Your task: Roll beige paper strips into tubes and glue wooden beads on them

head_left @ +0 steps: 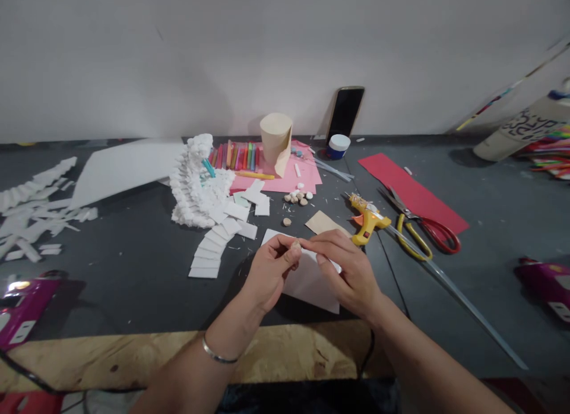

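Note:
My left hand (271, 268) is closed, pinching a small beige disc (296, 245) between thumb and fingertips. Against it rest the fingertips of my right hand (347, 268), whose fingers are pressed together; whatever may be in them is hidden. Beneath both hands lies a white sheet (312, 286), with a tan paper piece (324, 223) just beyond. A loose beige disc (287, 222) lies past my left hand, and several more round pieces (299, 197) are heaped farther back. Close to my right hand is a yellow hot glue gun (369, 220).
Red-handled scissors (440, 234) and a clear glue stick (476, 316) lie right, near red paper (412, 191). White foam pieces (209, 250) and a bumpy white model (193, 188) stand left. Behind are crayons (238, 157), a paper cylinder (274, 139), a jar (338, 145) and a phone (345, 112).

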`<control>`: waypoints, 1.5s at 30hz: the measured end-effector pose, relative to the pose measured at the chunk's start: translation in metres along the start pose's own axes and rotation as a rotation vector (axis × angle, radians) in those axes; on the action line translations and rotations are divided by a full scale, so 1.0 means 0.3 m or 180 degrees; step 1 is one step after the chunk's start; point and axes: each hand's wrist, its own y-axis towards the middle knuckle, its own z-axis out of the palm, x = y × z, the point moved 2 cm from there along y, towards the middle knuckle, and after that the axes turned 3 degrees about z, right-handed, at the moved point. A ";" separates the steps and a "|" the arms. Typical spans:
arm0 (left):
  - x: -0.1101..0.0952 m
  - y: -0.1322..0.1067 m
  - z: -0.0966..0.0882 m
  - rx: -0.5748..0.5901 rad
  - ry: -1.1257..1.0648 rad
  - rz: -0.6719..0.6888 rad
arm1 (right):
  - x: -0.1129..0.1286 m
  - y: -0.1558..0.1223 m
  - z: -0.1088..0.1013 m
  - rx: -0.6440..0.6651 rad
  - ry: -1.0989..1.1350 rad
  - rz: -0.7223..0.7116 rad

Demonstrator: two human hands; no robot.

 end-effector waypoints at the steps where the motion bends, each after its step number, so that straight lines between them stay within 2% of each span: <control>1: 0.000 0.000 0.001 -0.0011 -0.0018 0.0014 | 0.004 0.001 0.000 -0.0003 -0.0056 -0.0038; 5: 0.001 0.003 0.002 -0.0039 -0.0036 0.0021 | 0.013 0.001 0.004 -0.0002 -0.0170 -0.0101; 7: 0.002 0.005 0.003 -0.0051 -0.0051 -0.0002 | 0.008 -0.002 0.005 0.0014 -0.0023 0.0064; 12: 0.007 0.005 0.006 0.0112 -0.0161 -0.0193 | -0.030 -0.019 0.001 0.0006 0.0939 0.1140; 14: 0.009 0.004 0.005 0.0158 -0.0209 -0.0236 | -0.040 -0.024 -0.002 -0.0088 0.1074 0.1394; 16: 0.008 0.003 0.003 0.0153 -0.0238 -0.0231 | -0.040 -0.025 -0.002 -0.0130 0.1055 0.1348; 25: 0.004 -0.003 -0.001 0.0094 -0.0101 -0.0147 | 0.001 -0.009 0.000 -0.0108 0.0237 0.0142; 29: 0.001 -0.008 0.002 0.0128 0.0010 -0.0126 | 0.009 0.003 -0.011 -0.0095 0.0095 -0.0091; 40: -0.011 -0.012 0.005 0.0086 0.0109 -0.0023 | 0.011 0.001 -0.014 -0.0088 0.0343 0.0015; 42: -0.015 -0.012 0.007 0.0074 0.0168 0.0032 | -0.003 -0.007 -0.012 -0.0023 0.0604 0.0189; 45: -0.019 -0.015 0.012 0.0137 0.0263 0.0070 | -0.037 -0.024 -0.007 0.0010 0.1150 0.0738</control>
